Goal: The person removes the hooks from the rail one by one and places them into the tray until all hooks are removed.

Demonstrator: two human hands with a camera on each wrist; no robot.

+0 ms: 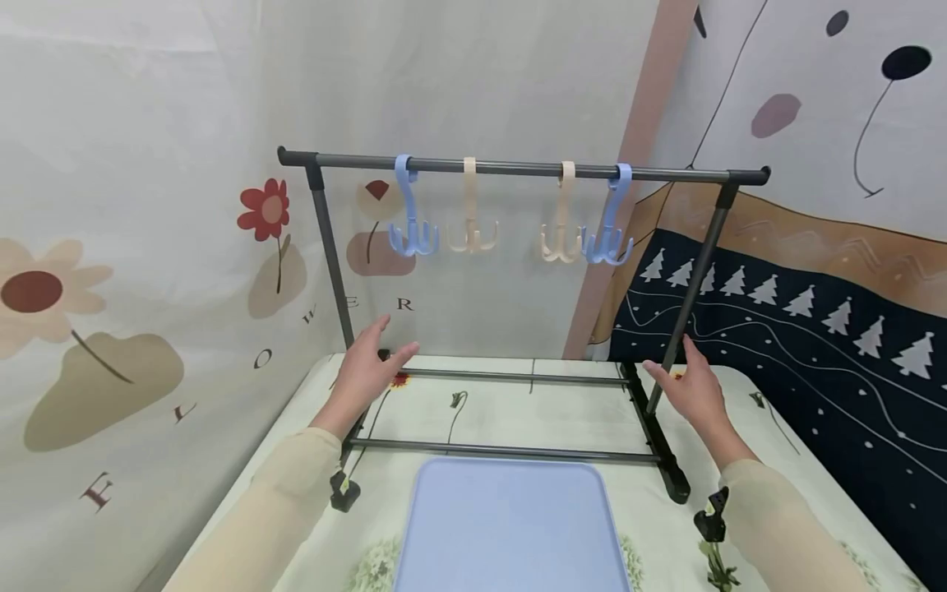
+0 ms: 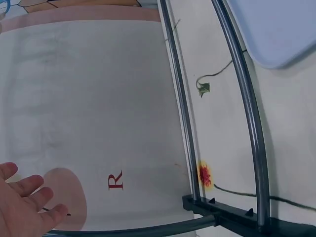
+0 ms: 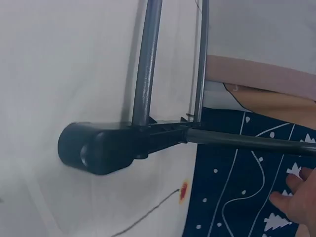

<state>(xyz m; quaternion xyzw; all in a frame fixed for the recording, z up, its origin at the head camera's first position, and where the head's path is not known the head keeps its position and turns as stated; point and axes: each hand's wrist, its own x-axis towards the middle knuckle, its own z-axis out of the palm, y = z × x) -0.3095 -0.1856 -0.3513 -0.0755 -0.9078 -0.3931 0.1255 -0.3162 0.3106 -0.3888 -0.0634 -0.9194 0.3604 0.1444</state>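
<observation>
A dark grey metal rack (image 1: 518,168) stands on the table. From its top bar hang a blue four-pronged hook (image 1: 410,205) and a beige hook (image 1: 470,197) on the left, then another beige hook (image 1: 565,201) and another blue hook (image 1: 611,210) on the right. My left hand (image 1: 367,370) is beside the lower left post, fingers spread and holding nothing. My right hand (image 1: 695,395) is by the lower right post (image 1: 694,288), thumb and fingers apart on either side of it. In the right wrist view, the fingers (image 3: 298,197) stay loose below the post.
A pale blue tray (image 1: 510,526) lies in front of the rack on a flower-printed tablecloth (image 1: 488,411). The rack's black right foot (image 1: 669,469) reaches forward beside it. Behind hangs a printed curtain (image 1: 503,312); to the right is dark blue fabric with white trees (image 1: 784,353).
</observation>
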